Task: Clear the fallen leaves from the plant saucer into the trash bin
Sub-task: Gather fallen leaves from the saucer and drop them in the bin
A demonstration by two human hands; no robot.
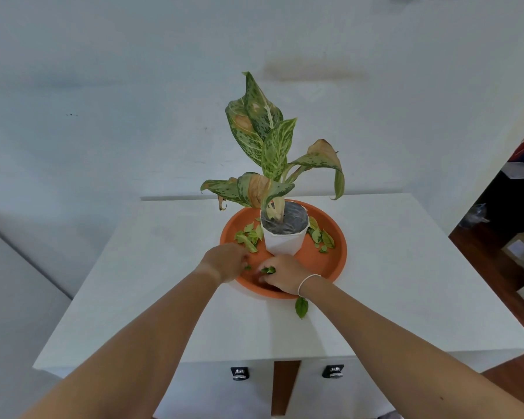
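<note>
Right grip: my right hand (280, 275) is curled nearly closed over a small green leaf scrap (268, 270), fingers down in the near part of the saucer (330, 261).
Left grip: my left hand (229, 261) sits just to the left of it, fingers bent onto the saucer floor; whether it has pinched anything I cannot tell, as the knuckles hide the tips.
Leaves left of my grip: a loose heap (247, 237) lies just beyond my left hand, beside the pot (285, 241).
Leaves right of my grip: a second cluster (321, 237) sits past the pot on the far right.
Stray leaf: one (301, 307) lies on the desk (406, 282), just behind my right wrist.
Bin: not in view.
How to do it well: I judge it best to sweep both heaps together, cup them between my palms, and lift clear without brushing the plant (270, 146).
Materials: the saucer is smooth, matte orange and round with a shallow rim; the pot is white and faceted; the leaves are thin, light and curled, likely to slip or flutter.
Desk: flat, white, smooth.
</note>
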